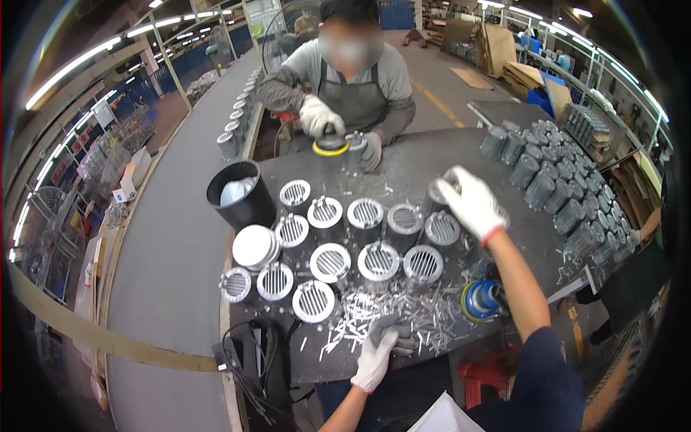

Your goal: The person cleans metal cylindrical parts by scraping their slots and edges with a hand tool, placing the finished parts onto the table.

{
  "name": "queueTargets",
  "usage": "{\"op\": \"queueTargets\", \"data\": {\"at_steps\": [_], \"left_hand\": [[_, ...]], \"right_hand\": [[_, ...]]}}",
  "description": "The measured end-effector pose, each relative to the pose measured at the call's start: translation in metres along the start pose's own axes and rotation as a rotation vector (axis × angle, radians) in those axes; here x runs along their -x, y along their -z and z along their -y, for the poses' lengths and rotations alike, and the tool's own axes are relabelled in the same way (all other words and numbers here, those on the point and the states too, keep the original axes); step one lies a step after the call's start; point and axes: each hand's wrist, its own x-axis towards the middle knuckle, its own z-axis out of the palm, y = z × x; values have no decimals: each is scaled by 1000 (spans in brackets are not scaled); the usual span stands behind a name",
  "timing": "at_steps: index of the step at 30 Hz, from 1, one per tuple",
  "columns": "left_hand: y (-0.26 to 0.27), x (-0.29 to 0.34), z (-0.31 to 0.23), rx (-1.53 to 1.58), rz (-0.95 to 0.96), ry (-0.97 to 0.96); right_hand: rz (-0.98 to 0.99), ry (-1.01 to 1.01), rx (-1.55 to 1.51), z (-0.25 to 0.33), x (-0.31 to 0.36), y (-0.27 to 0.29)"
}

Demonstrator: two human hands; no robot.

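Note:
My right hand (pixel 473 205), in a white glove, reaches to the far side of the table. Its fingers close on the edge of a grey metal canister (pixel 435 193), whose top they partly cover. Close to my body, my gloved left hand (pixel 381 353) rests by a heap of thin silvery strips (pixel 358 314), fingers loosely apart and holding nothing visible. Between the hands stand several canisters with round slotted lids (pixel 378 261). A blue sander with a yellow-edged pad (pixel 480 300) lies below my right forearm.
Opposite, a co-worker in an apron holds a yellow-edged sander (pixel 331 146) against a canister. A black bin (pixel 242 194) and stacked white discs (pixel 255 247) stand at left, beside a grey conveyor (pixel 169 288). Many canisters (pixel 554 180) crowd the right. A cabled black bag (pixel 263 367) hangs near.

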Motion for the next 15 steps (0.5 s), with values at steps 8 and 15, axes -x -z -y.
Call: {"op": "queueTargets", "data": {"at_steps": [8,15], "left_hand": [[-68,-11,-55,-20,-125,-394],[-39,10,-90,-409,-407,-250]], "right_hand": [[346,-110,-1037,87,173,-94],[398,-283,-1863,107,201,-144]]}}
